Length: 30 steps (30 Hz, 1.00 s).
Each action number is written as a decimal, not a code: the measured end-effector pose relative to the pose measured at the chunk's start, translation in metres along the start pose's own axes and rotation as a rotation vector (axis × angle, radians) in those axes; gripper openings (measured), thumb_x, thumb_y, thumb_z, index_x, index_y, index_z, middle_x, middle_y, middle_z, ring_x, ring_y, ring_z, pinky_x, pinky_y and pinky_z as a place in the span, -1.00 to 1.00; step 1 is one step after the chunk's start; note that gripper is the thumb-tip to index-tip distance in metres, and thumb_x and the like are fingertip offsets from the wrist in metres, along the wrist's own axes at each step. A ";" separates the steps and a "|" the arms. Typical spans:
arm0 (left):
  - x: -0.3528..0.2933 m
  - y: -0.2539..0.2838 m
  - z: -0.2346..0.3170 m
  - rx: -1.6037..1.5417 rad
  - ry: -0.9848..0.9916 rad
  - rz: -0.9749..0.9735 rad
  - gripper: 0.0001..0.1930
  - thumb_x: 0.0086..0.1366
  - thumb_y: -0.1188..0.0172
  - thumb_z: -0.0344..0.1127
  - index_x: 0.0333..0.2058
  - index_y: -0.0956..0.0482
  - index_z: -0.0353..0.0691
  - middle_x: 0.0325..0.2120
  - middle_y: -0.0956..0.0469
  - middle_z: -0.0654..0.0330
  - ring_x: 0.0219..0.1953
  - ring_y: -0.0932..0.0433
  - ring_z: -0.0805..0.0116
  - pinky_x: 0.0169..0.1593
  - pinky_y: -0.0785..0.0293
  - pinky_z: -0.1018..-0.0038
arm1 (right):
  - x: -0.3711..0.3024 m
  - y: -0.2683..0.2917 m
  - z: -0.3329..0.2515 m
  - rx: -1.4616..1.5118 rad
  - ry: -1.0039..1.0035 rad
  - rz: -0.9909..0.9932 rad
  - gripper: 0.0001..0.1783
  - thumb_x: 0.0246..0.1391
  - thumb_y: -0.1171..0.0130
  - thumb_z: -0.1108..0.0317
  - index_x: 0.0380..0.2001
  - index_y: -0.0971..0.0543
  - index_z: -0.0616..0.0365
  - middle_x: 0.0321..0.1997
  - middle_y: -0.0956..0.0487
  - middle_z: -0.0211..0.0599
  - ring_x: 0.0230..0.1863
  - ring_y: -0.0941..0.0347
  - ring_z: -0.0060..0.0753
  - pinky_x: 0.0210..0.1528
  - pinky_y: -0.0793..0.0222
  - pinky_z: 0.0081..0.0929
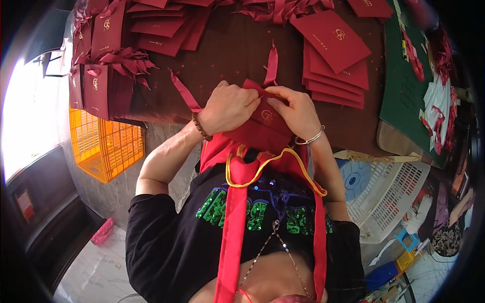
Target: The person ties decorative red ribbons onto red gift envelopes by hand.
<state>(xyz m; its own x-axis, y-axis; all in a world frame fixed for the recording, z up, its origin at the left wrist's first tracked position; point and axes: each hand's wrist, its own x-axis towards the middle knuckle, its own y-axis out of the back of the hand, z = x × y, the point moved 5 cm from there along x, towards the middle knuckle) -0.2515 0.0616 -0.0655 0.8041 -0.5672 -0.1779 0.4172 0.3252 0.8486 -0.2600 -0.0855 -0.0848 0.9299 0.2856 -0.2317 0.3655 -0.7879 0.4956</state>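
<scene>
Both my hands are at a dark red paper gift bag (267,119) with gold print, at the table's near edge against my apron. My left hand (228,107), with a brown bead bracelet, is closed on the bag's upper left part. With fingers bent, my right hand (297,112) pinches its upper right edge, thumb toward the front. One end of red ribbon (272,64) sticks up beyond the bag by my right fingers. Another ribbon end (185,92) reaches out left of my left hand. My fingers hide where the ribbon meets the bag.
At the right lies a stack of flat red bags (336,60); more fanned bags (164,30) lie at the far left. Finished-looking bags with ribbon handles (96,93) stand at the left edge. Below are an orange crate (108,144) and a white basket (391,194).
</scene>
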 end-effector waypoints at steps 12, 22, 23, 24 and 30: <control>0.000 -0.002 -0.003 -0.034 0.011 0.039 -0.75 0.22 -0.01 -0.22 -0.55 -0.47 -0.24 -0.64 -0.47 -0.01 -0.53 -0.49 -0.02 -0.37 -0.36 0.16 | 0.004 -0.003 0.010 0.209 -0.055 -0.130 -0.68 0.05 -0.10 0.47 -0.09 -0.47 0.31 -0.21 -0.60 -0.21 -0.19 -0.48 -0.58 -0.12 -0.37 -0.60; -0.005 0.000 0.000 0.058 0.022 0.344 -0.73 0.24 -0.02 -0.20 -0.58 -0.43 -0.19 -0.74 -0.46 0.07 -0.61 -0.48 0.10 -0.38 -0.26 0.26 | 0.004 -0.002 0.005 0.188 -0.073 -0.143 -0.68 0.05 -0.09 0.48 -0.08 -0.47 0.32 -0.20 -0.60 -0.21 -0.18 -0.48 -0.57 -0.12 -0.38 -0.59; -0.008 -0.002 0.005 0.069 -0.027 0.343 -0.74 0.24 -0.02 -0.21 -0.59 -0.42 -0.18 -0.74 -0.46 0.09 -0.62 -0.47 0.13 -0.37 -0.24 0.28 | 0.005 -0.003 0.008 0.192 -0.061 -0.138 -0.68 0.05 -0.09 0.48 -0.09 -0.47 0.32 -0.21 -0.60 -0.22 -0.19 -0.48 -0.58 -0.12 -0.38 -0.59; -0.010 -0.004 0.008 0.080 -0.077 0.341 -0.74 0.24 -0.02 -0.21 -0.59 -0.40 -0.16 -0.75 -0.45 0.11 -0.63 -0.46 0.15 -0.37 -0.21 0.30 | 0.005 -0.004 0.010 0.195 -0.049 -0.134 -0.68 0.05 -0.09 0.48 -0.09 -0.47 0.31 -0.22 -0.60 -0.23 -0.20 -0.48 -0.59 -0.13 -0.38 -0.60; -0.010 -0.004 0.007 0.056 -0.047 0.354 -0.75 0.23 -0.04 -0.24 -0.61 -0.38 -0.16 -0.76 -0.43 0.11 -0.64 -0.44 0.16 -0.35 -0.21 0.30 | 0.004 -0.006 0.014 0.244 -0.041 -0.116 -0.70 0.06 -0.08 0.50 -0.10 -0.48 0.30 -0.24 -0.60 -0.28 -0.22 -0.46 -0.66 -0.16 -0.38 -0.64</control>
<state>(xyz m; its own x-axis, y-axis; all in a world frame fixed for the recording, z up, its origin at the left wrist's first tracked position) -0.2645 0.0611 -0.0635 0.8739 -0.4611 0.1539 0.0914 0.4669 0.8796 -0.2590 -0.0874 -0.1006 0.8781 0.3634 -0.3112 0.4444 -0.8606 0.2489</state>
